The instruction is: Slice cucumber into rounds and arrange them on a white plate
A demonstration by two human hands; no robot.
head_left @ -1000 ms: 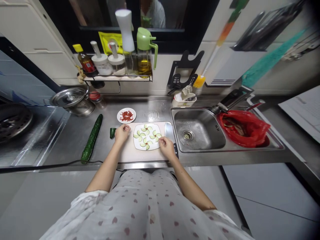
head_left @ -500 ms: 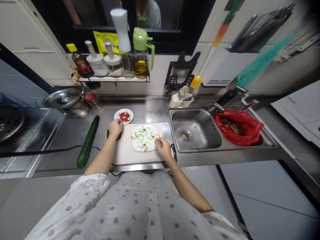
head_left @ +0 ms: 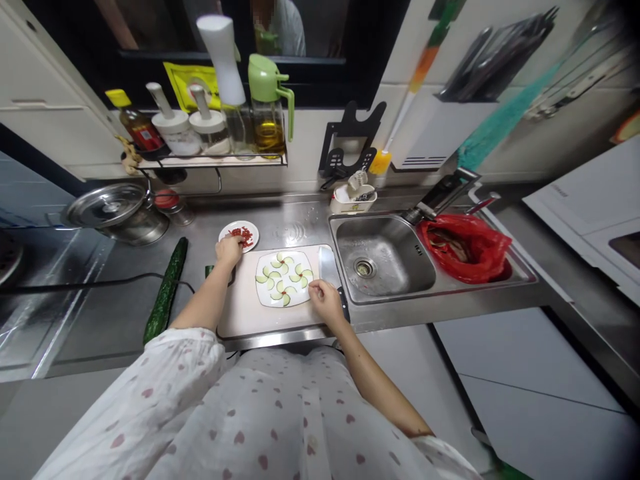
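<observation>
My left hand [head_left: 229, 251] reaches over the near edge of a small white plate [head_left: 255, 228], fingers pinched together at the chopped red bits [head_left: 243, 233] on it. What sits between those fingertips is too small to make out. My right hand [head_left: 326, 300] is closed in a pinch beside the right edge of a square white plate [head_left: 265, 264]; anything in it is hidden. Pale green-edged cucumber slices [head_left: 275, 275] lie there in several pinwheels with red centres. Beneath is a light cutting board [head_left: 240, 313], with a knife [head_left: 329, 265] along its right side.
A whole cucumber [head_left: 167, 287] lies left of the board, a black cord crossing near it. Behind stand a lidded steel pot [head_left: 117, 213] and a red-capped jar [head_left: 173, 205]. At right are a sink [head_left: 385, 257] and a red plastic bag [head_left: 465, 250]. Bottles line a wall shelf [head_left: 215, 161].
My left hand has moved forward and right, further over the small plate to the red bits. My right hand stays almost still beside the square plate. The whole view has shifted slightly.
</observation>
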